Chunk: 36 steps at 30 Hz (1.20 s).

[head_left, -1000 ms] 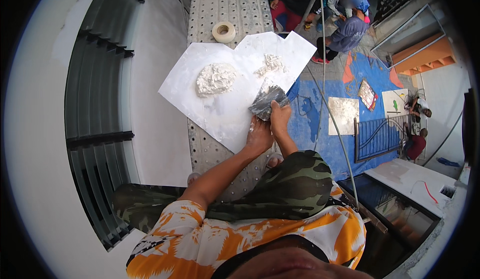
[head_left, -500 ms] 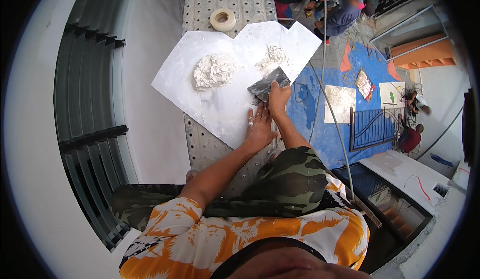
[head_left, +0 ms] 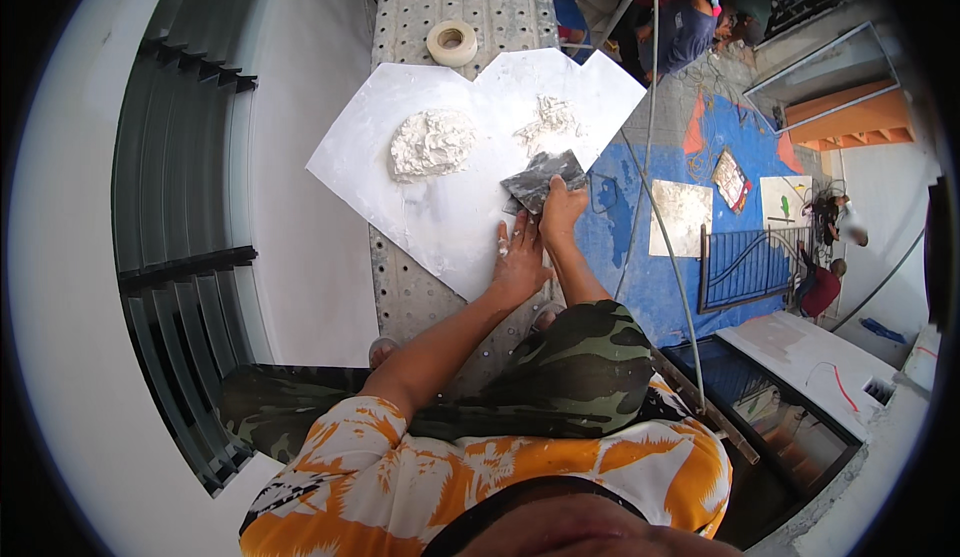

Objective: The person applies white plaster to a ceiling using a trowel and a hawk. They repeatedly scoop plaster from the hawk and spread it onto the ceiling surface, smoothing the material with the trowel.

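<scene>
My right hand point(head_left: 562, 219) grips a dark, flat putty scraper point(head_left: 545, 179), smeared with pale residue, its blade over the right part of a white board point(head_left: 430, 222). Close beside it, my left hand point(head_left: 520, 265) lies with its fingers stretched out on the board's near edge, white paste on a finger. A dark edge shows by its fingertips; whether that is part of the scraper I cannot tell. A thick mound of white putty point(head_left: 432, 144) sits on the board's left half. Just beyond the blade is a smaller, spread patch of putty point(head_left: 548, 123).
The board rests on a perforated metal plank point(head_left: 410, 7), where a tape roll point(head_left: 452, 43) lies behind it. Louvred windows point(head_left: 185, 167) line the left wall. Down to the right are a blue tarp point(head_left: 640, 292), a metal grille point(head_left: 755, 267), hanging cables and several people.
The scraper in my right hand has come slightly nearer to me, away from the small putty patch. My left hand has stayed at nearly the same place on the board.
</scene>
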Each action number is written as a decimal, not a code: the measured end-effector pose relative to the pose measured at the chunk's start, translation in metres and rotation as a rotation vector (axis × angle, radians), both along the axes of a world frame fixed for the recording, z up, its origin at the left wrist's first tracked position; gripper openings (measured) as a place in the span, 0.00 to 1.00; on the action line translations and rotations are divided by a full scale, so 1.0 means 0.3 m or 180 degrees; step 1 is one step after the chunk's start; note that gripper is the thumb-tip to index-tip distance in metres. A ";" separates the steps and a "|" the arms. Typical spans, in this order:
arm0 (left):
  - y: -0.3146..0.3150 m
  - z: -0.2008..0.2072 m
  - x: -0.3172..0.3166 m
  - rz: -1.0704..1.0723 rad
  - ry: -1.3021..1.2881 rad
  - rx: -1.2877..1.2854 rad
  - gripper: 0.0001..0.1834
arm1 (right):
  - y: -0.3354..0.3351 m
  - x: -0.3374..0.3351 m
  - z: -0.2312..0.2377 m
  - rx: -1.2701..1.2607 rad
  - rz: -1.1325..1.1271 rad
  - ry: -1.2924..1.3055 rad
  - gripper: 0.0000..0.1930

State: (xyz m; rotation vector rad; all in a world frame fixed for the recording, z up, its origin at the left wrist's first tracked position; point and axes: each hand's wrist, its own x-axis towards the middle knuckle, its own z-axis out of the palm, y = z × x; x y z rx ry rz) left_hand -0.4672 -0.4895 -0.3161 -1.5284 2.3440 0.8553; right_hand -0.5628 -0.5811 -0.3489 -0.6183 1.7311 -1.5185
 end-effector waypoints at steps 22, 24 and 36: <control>0.018 -0.003 -0.006 0.0227 0.0224 -0.0300 0.57 | -0.054 0.029 -0.067 -0.0401 -0.0118 0.0105 0.15; 0.022 -0.007 -0.001 0.0232 0.0253 -0.0225 0.57 | -0.052 0.006 -0.036 -0.0478 -0.0062 0.0126 0.16; -0.088 -0.044 -0.087 0.0881 0.0416 -0.1447 0.48 | -0.521 -0.433 0.301 -0.0019 0.1686 0.4047 0.16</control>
